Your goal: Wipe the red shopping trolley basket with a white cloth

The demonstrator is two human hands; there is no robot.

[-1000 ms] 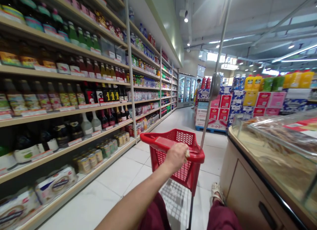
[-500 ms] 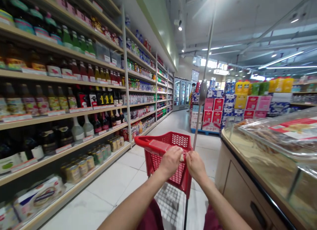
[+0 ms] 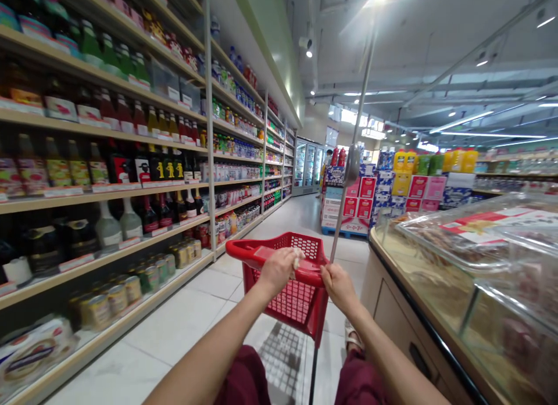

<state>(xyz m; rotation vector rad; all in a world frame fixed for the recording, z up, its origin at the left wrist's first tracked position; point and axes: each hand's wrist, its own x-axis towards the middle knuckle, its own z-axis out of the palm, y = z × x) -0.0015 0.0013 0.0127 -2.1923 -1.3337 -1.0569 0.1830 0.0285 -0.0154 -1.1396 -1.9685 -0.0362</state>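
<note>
Left hand: (image 3: pixel 278 268) it lies palm down over the cart's handle (image 3: pixel 310 276), fingers bent and closed on a pale wad (image 3: pixel 298 257). Half a second ago it sat close against the right hand; now it is farther left along the handle, and a stretch of red shows between the two.
Right hand: (image 3: pixel 339 284) its fingers are curled around the handle's right end, thumb toward the left hand. A second ago it was out of view; it has been on the handle since the middle frame.
Wad: crumpled, poking out past the left fingertips; mostly covered, so its material is hard to tell.
Arms: both reach forward from the bottom edge, which cuts them off, and converge on the handle.
Cart: (image 3: pixel 283 306) straight ahead on the floor, under the hands; its lower end is cut off.
Pole: (image 3: pixel 361 103) rises tilted from beside the right hand; whether the fingers touch it cannot be told.
Shoe: (image 3: pixel 352 338) visible again beside the right arm, partly covered; the middle frame did not show it.
Case: (image 3: pixel 392 303) at right, with clear packs (image 3: pixel 462 219) on top, now showing more of them.
Shelves: (image 3: pixel 100 190) bottles and cans at left, many labels blurred.
</note>
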